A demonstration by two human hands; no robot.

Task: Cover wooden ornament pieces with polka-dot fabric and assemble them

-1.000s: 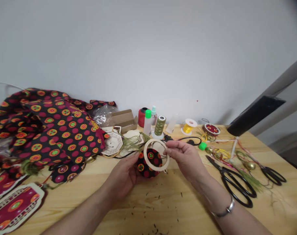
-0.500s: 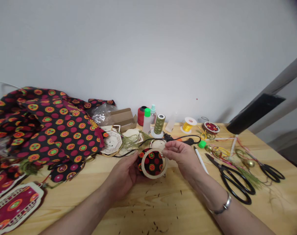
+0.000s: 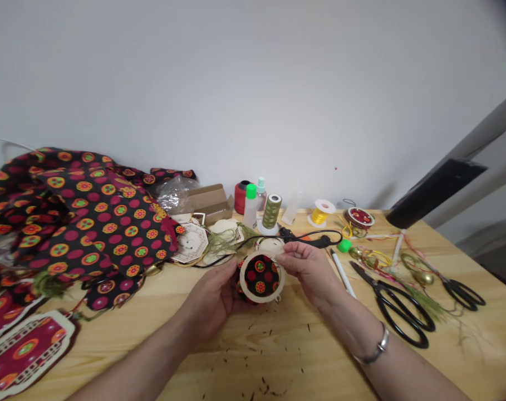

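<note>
My left hand [image 3: 213,298] is closed around a round piece covered in black fabric with red and orange dots [image 3: 260,276], held just above the wooden table [image 3: 278,345]. My right hand [image 3: 309,267] pinches a pale wooden ring [image 3: 242,278] by its right edge. The ring lies flat over the face of the fabric piece and frames its dots.
A heap of the same dotted fabric [image 3: 77,217] covers the left of the table. Thread spools [image 3: 271,211], small bottles [image 3: 250,206], a cardboard box [image 3: 209,203] and a yellow cord reel [image 3: 320,213] stand along the wall. Black scissors [image 3: 397,309] and loose cords lie right. Ornaments [image 3: 25,348] lie front left.
The wooden ring, held tilted above the fabric piece a second ago, has come down and now sits squarely over it. Both hands stayed in place.
</note>
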